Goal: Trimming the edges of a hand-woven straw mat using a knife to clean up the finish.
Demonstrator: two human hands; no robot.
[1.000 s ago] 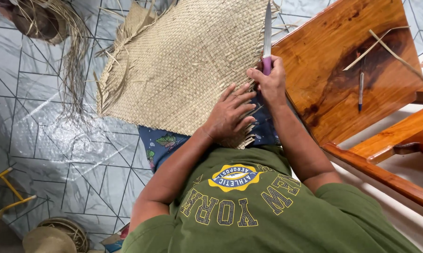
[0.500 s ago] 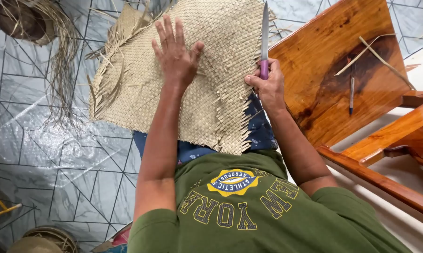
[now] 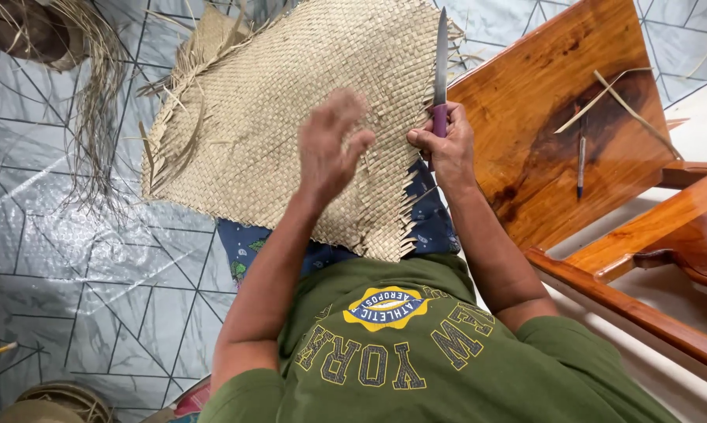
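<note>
- My right hand [image 3: 446,141] is clenched around the purple handle of a knife [image 3: 441,74], and the long blade points away from me, up along the right edge of the woven mat [image 3: 291,117].
- The woven mat lies across my lap and out over the tiled floor [image 3: 72,258]; its near corner overlaps the blue patterned cloth [image 3: 248,247] on my legs, just above the hem of my green shirt [image 3: 416,352].
- My left hand [image 3: 330,145] hangs over the middle of the mat with fingers spread and nothing in it. It is blurred, so I cannot tell whether the fingertips touch the weave or float just above it.
- The knife blade sits at the border between the mat and the wooden board [image 3: 557,117] to my right; from this angle I would say it lies against the mat's edge.
- Loose strip ends stick out along the mat's left side and its near right corner, where the weave is unfinished.
- On the wooden board lie a pen [image 3: 580,164] and two thin dry strips [image 3: 616,94] that cross each other, well apart from my right hand.
- A bundle of loose fibres [image 3: 95,102] trails on the floor at upper left, near the mat's frayed corner.
- A coiled woven piece [image 3: 56,399] shows at the bottom left edge.
</note>
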